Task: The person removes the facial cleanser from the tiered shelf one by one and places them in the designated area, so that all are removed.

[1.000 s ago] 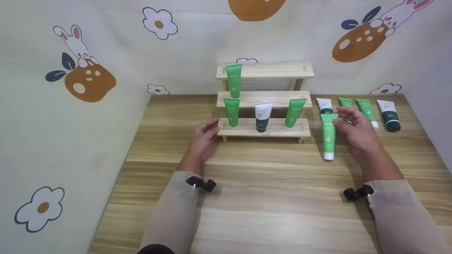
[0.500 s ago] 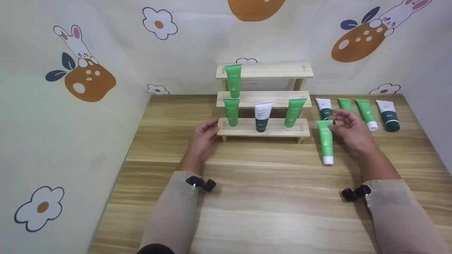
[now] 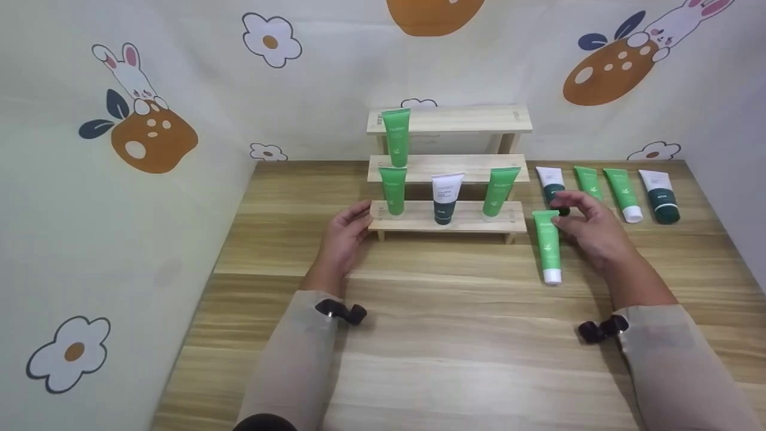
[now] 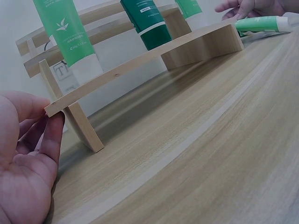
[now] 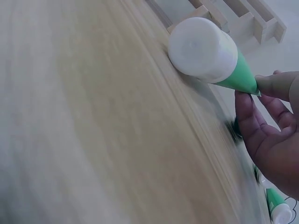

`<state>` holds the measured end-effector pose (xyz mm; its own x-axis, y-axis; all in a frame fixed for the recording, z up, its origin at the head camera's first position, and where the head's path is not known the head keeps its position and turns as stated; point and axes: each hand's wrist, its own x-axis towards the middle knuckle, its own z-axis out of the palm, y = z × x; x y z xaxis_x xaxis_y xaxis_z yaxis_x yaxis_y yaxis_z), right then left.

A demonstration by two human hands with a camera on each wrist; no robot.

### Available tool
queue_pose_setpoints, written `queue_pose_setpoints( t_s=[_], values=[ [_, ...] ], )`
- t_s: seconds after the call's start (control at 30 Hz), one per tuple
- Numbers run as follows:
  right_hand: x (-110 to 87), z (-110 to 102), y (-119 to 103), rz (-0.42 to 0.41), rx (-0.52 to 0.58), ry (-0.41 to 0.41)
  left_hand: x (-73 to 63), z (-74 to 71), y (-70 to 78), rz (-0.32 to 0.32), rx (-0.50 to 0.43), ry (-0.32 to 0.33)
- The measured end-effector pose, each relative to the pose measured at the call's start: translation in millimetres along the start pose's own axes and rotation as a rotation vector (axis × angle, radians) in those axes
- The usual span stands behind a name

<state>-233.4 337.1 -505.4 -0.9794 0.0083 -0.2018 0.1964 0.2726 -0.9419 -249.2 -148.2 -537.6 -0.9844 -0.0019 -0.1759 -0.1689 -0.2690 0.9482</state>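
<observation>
A three-tier wooden display stand [image 3: 449,222] stands against the back. At the left end of its lowest board, my left hand [image 3: 342,240] pinches the edge, with fingers above and below the wood in the left wrist view. To the right of the stand, my right hand [image 3: 600,234] pinches a green squeeze tube [image 3: 548,248] by its flat sealed end, white cap pointing toward me. The lowest board bears a green tube [image 3: 393,190], a white and dark green tube [image 3: 446,193] and another green tube [image 3: 499,191]. One more green tube [image 3: 397,137] stands on the middle board.
Behind my right hand lie a white and dark green tube [image 3: 551,179], a green tube [image 3: 589,181], another green tube [image 3: 623,194] and a second white and dark green tube [image 3: 660,197]. A patterned backdrop [image 3: 335,90] closes off the back and sides of the wooden table [image 3: 419,335].
My right hand has moved the held green tube slightly left and toward me. The left hand keeps its place on the stand.
</observation>
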Motion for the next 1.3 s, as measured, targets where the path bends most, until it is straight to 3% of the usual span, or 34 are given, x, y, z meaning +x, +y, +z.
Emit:
queue_pose_setpoints(
  t_s=[0.33,0.53,0.77,1.3],
  values=[
    [-0.1,0,2,-0.027,-0.078,-0.081,-0.1,0.3,0.2,-0.005,-0.018,-0.004],
    [-1.5,3,4,-0.080,-0.022,-0.132,0.2,0.3,0.0,0.005,-0.020,-0.014],
    [-1.6,2,3,-0.057,0.004,-0.150,-1.6,0.8,0.4,0.022,-0.005,0.000],
    [-8.8,-9,-11,-0.018,-0.159,-0.162,1.2,1.2,-1.6,0.014,-0.001,0.013]
  ],
)
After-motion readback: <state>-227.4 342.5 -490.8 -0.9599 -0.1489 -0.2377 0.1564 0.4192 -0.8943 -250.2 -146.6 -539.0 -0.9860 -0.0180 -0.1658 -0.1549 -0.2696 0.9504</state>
